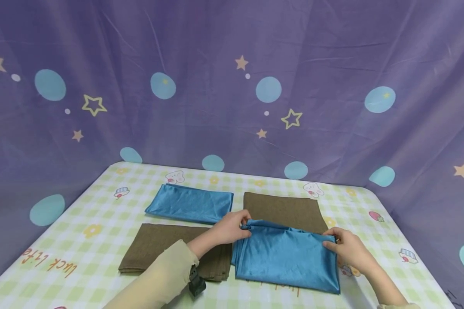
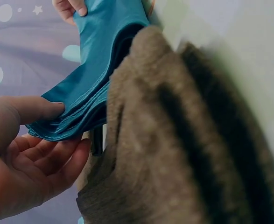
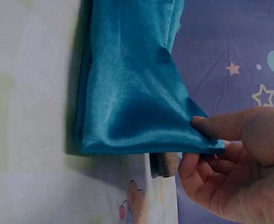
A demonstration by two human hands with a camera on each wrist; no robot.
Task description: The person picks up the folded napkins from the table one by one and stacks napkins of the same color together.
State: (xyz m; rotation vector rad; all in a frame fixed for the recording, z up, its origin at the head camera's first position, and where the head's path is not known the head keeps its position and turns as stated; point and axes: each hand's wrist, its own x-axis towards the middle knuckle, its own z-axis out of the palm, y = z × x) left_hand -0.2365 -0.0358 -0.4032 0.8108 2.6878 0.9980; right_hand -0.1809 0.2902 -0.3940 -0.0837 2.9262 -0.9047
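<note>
A folded shiny blue cloth lies at the front right, its far edge lifted off the table. My left hand pinches its far left corner between thumb and fingers; the left wrist view shows several stacked layers of the blue cloth there. At the far right corner, my right hand pinches the same cloth, thumb on top and fingers beneath in the right wrist view. A folded brown cloth lies under my left forearm. Behind the held cloth is another folded brown cloth, partly hidden.
A second folded blue cloth lies at the back left, beyond my left hand. All the cloths are on a table with a green checked cover. A purple curtain with stars and dots hangs behind and at both sides.
</note>
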